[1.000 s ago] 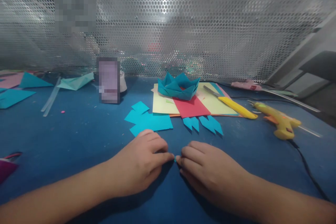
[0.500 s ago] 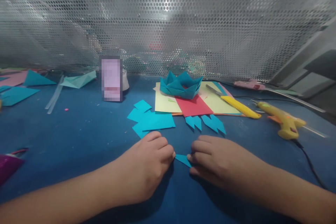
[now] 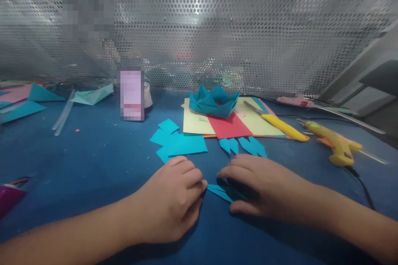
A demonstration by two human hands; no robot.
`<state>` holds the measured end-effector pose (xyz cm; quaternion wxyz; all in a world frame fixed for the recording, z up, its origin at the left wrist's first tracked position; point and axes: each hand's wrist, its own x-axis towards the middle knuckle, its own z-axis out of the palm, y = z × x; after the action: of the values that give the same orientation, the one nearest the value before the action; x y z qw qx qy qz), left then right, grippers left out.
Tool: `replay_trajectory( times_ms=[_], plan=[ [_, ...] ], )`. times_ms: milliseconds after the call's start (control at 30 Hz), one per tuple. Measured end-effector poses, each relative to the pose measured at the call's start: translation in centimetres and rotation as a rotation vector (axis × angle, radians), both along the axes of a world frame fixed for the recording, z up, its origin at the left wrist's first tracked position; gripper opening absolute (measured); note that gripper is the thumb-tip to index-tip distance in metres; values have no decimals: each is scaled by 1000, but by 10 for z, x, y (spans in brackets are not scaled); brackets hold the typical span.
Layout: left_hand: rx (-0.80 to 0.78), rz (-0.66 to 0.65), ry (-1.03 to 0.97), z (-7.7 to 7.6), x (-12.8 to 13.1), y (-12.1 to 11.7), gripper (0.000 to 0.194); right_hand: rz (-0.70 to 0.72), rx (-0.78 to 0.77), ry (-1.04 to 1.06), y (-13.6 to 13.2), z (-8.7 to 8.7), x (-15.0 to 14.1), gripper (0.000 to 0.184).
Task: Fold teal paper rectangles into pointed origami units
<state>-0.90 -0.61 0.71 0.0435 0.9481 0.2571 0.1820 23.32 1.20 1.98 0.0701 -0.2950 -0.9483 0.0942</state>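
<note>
My left hand (image 3: 178, 198) is closed, its fingertips pinching one end of a small folded blue paper piece (image 3: 219, 192) low over the blue table. Over the other end arches my right hand (image 3: 258, 188), with thumb and fingers spread apart and the thumb by the paper's lower edge. Part of the folded paper lies in shadow under that hand. Beyond my left hand lie several blue paper pieces (image 3: 183, 144). Small pointed blue paper pieces (image 3: 253, 145) lie just past my right hand.
A blue folded-paper crown shape (image 3: 214, 101) stands on red paper (image 3: 230, 126) and a pale yellow sheet (image 3: 194, 122). To the right are a yellow utility knife (image 3: 284, 127) and a yellow glue gun (image 3: 337, 143). Clear glue sticks (image 3: 64, 114) lie left. A perforated metal panel (image 3: 199, 29) rises behind.
My right hand has opened, its fingers lifting away from the thumb and showing more of the folded paper. My left hand keeps its pinch almost in place.
</note>
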Motion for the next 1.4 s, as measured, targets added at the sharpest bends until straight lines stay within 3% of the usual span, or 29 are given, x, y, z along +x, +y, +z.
replay_trajectory(
  times_ms=[100, 267, 367, 533, 600, 633, 700, 767, 867, 933, 1033, 1400],
  plan=[
    [-50, 40, -97, -6, 1, 3, 18, 59, 92, 56, 0, -3, -1, 10],
    [-307, 123, -226, -4, 5, 2, 15, 242, 454, 114, -5, -5, -1, 23],
    [-557, 124, -278, 3, 9, -2, 13, 260, 592, 203, -13, -3, -1, 14],
    [-1193, 252, -460, 8, 15, -8, 18, 146, 540, 385, -17, 2, -4, 9],
    [-1390, 314, -569, 8, 16, -8, 27, 210, 535, 380, -16, 4, -6, 17],
    [-1439, 341, -604, 9, 16, -7, 32, 133, 457, 436, -15, 4, -8, 18],
    [-1472, 380, -650, 10, 16, -5, 39, -57, 162, 656, -15, 3, -14, 26],
    [-1465, 392, -716, 12, 16, -3, 41, -263, -267, 892, -15, 0, -20, 33],
    [-1444, 368, -809, 13, 17, -2, 41, -376, -816, 886, -18, -3, -29, 38],
    [-1451, 337, -840, 13, 18, -3, 41, -378, -1027, 791, -21, -4, -32, 37],
    [-1486, 319, -855, 12, 19, -4, 41, -404, -1077, 687, -24, -4, -35, 33],
    [-1470, 469, -793, 14, 19, -8, 41, -444, -884, 617, -29, -9, -39, 34]
  ],
)
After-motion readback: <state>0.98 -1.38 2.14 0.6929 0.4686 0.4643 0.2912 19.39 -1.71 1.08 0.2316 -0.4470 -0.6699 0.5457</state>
